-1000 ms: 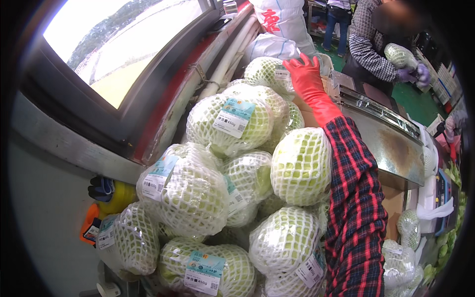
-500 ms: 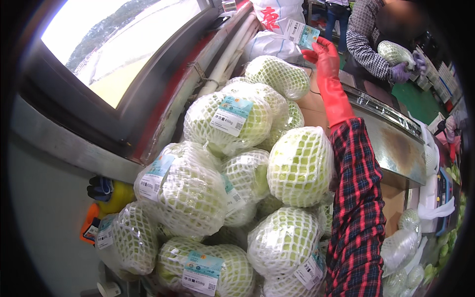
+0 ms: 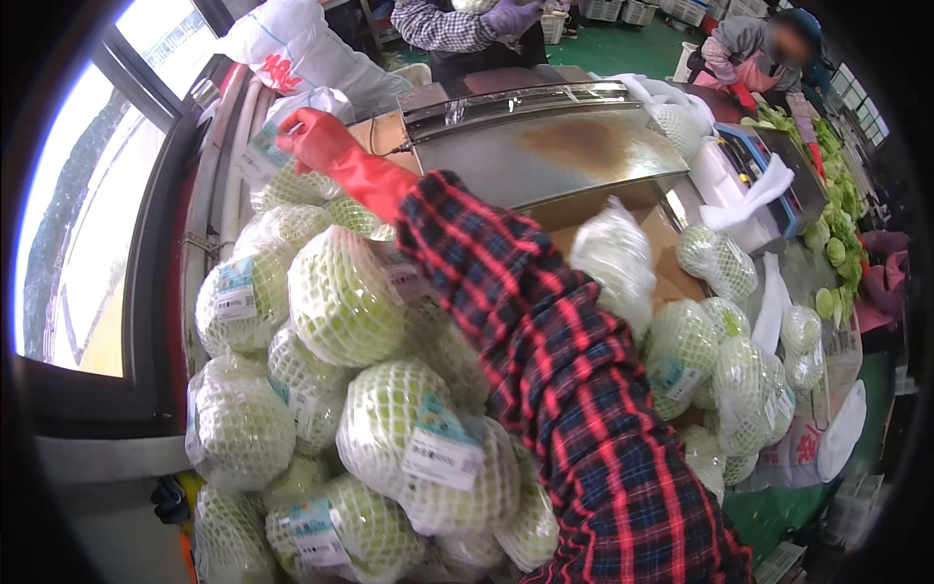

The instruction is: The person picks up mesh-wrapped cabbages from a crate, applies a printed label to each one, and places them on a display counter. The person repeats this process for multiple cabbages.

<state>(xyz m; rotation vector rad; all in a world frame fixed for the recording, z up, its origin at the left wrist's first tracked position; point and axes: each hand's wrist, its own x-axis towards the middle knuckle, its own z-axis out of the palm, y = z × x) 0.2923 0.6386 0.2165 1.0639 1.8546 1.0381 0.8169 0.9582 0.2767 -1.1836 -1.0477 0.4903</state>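
Observation:
My right hand [image 3: 326,154], in a red rubber glove, pinches a blue-and-white label [image 3: 259,156] at the upper left. The label hangs over a netted vegetable [image 3: 290,187] at the far end of the pile; whether they touch I cannot tell. Beneath my forearm lies a heap of pale green vegetables [image 3: 347,297] in white foam nets and clear film. Several carry similar labels, such as the one on a near piece [image 3: 389,419]. My plaid sleeve hides part of the heap. The left hand is out of view.
A stained metal wrapping machine [image 3: 545,146] stands beyond my arm. More wrapped vegetables [image 3: 681,355] lie to the right, by a cardboard box [image 3: 559,216]. White sacks [image 3: 302,58] and a window [image 3: 73,234] are at the left. Co-workers [image 3: 467,34] stand at the back.
The view has swung to the right, bringing the machine and right-hand pile into fuller sight. My right hand, still with the label, now appears farther left, over the far end of the heap.

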